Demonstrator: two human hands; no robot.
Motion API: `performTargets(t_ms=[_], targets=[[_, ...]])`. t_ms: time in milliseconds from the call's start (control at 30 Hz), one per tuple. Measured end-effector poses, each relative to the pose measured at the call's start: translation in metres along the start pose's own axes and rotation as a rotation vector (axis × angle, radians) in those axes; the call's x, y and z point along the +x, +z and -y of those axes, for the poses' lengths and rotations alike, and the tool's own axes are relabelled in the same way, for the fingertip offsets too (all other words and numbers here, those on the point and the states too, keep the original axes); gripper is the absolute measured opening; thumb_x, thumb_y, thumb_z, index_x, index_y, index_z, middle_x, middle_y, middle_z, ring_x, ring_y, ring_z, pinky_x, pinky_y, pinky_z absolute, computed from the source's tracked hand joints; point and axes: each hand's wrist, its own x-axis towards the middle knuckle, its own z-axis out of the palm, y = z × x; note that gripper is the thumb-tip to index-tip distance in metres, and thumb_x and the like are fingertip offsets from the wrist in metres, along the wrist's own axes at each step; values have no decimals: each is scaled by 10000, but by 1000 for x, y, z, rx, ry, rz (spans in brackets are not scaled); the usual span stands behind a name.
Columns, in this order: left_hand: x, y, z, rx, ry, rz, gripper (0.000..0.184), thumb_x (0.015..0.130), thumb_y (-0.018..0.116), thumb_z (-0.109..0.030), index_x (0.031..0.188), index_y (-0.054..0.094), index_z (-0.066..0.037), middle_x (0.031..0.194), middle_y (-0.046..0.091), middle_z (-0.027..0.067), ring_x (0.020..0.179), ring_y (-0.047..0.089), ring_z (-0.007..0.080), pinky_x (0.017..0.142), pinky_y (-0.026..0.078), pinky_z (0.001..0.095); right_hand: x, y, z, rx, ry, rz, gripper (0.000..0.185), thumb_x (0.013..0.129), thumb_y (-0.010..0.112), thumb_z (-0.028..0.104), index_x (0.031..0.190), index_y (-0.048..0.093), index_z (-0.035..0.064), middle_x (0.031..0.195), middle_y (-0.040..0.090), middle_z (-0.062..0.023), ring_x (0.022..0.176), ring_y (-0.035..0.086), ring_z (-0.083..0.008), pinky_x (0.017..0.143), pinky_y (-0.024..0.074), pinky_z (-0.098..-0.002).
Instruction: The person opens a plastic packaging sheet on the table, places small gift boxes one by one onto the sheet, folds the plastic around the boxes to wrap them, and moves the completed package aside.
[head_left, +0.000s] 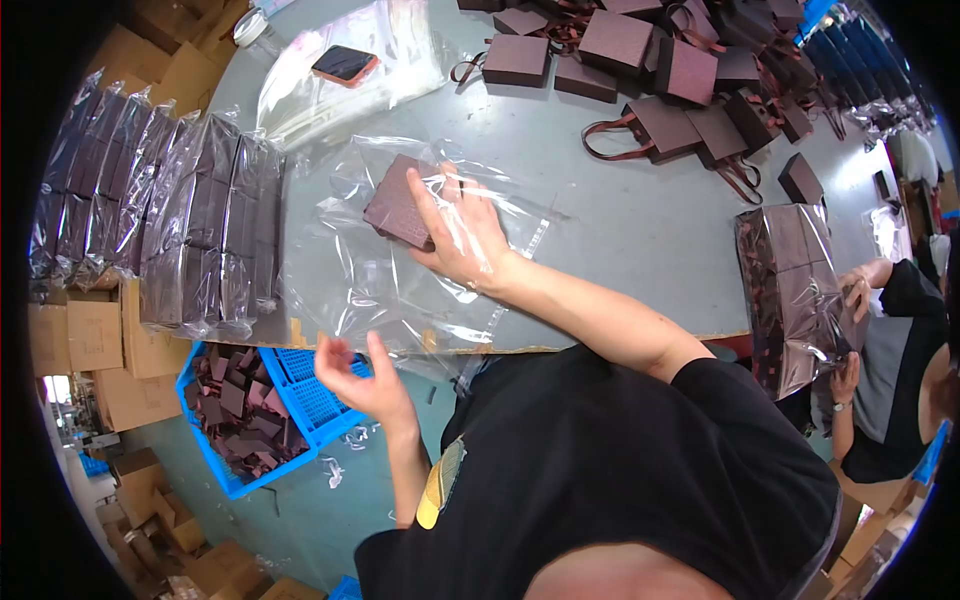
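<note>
A textured dark brown box (398,205) lies at an angle under a large clear plastic bag (365,290) on the grey table. My right hand (465,230) reaches in from the right, seemingly under the film. Its fingers are spread, the index finger lies over the box's right side and the thumb is by its lower edge. My left hand (365,382) is in the air just in front of the table's edge, near the bag's lower rim. It is empty, its thumb apart from its slightly blurred fingers.
Brown boxes with ribbons (615,45) are heaped at the back right. Plastic-wrapped stacks (205,220) stand left. A phone (346,65) lies on clear bags (400,60). Below is a blue crate (235,485). At right, a co-worker's hands (845,380) touch a wrapped pack (790,270).
</note>
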Motion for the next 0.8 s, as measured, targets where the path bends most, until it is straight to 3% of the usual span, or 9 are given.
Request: performTargets(t_ms=[67, 167, 267, 367, 467, 567, 700, 800], targets=[[-26, -13, 10, -564, -576, 102, 447, 932, 695, -105, 1291, 447, -7, 1157, 559, 86, 1011, 564, 180, 911, 474, 355, 1, 3, 3, -33, 9, -8, 1055, 710, 824, 410, 1547, 281, 68, 1382, 414, -350, 1105, 511, -438, 947, 420, -503], [-43, -16, -20, -906, -1077, 213, 416, 955, 684, -143, 1280, 452, -26, 1132, 575, 68, 1013, 569, 135, 897, 481, 336, 4, 4, 5, -45, 19, -32, 1050, 697, 831, 405, 1539, 302, 67, 1381, 414, -332, 1097, 511, -421, 938, 417, -491], [-60, -10, -17, -663, -968, 319, 410, 966, 680, -183, 1272, 450, -38, 1126, 586, 55, 1017, 570, 121, 873, 495, 344, 3, 5, 5, -10, 32, -50, 1031, 693, 829, 398, 1527, 325, 61, 1380, 411, -325, 1101, 510, -432, 949, 415, -500], [-66, -6, 6, -615, -982, 274, 270, 978, 661, -174, 1165, 517, -42, 1035, 614, 41, 895, 598, 119, 784, 518, 340, 4, 3, 6, -11, 28, -53, 1014, 693, 828, 392, 1517, 343, 53, 1375, 412, -325, 1095, 511, -441, 945, 425, -506], [-59, -8, 16, -799, -1000, 421, 141, 989, 641, -161, 1014, 567, -43, 855, 615, 32, 711, 585, 119, 677, 514, 339, 5, 8, 13, -27, 2, -26, 1013, 693, 828, 390, 1515, 344, 49, 1371, 415, -330, 1095, 515, -442, 942, 438, -510], [-49, -15, 4, -884, -939, 482, 127, 992, 626, -132, 911, 581, -46, 707, 575, 25, 583, 535, 123, 613, 495, 339, 12, 14, 20, -22, -39, 4, 1022, 698, 828, 386, 1522, 329, 47, 1395, 400, -344, 1107, 517, -441, 946, 445, -510], [-33, -28, -6, -1021, -738, 773, 100, 974, 611, -65, 885, 572, -45, 684, 551, 36, 587, 531, 145, 635, 492, 366, 42, 23, 20, 21, 21, 71, 1035, 705, 823, 398, 1529, 312, 35, 1423, 378, -363, 1147, 497, -461, 977, 446, -513], [-21, -42, -5, -985, -720, 788, 107, 957, 625, -71, 872, 565, -44, 694, 548, 40, 588, 529, 152, 650, 495, 372, 52, 33, 20, 18, 68, 59, 1058, 698, 824, 413, 1535, 300, 33, 1445, 346, -371, 1168, 480, -481, 1009, 439, -529]])
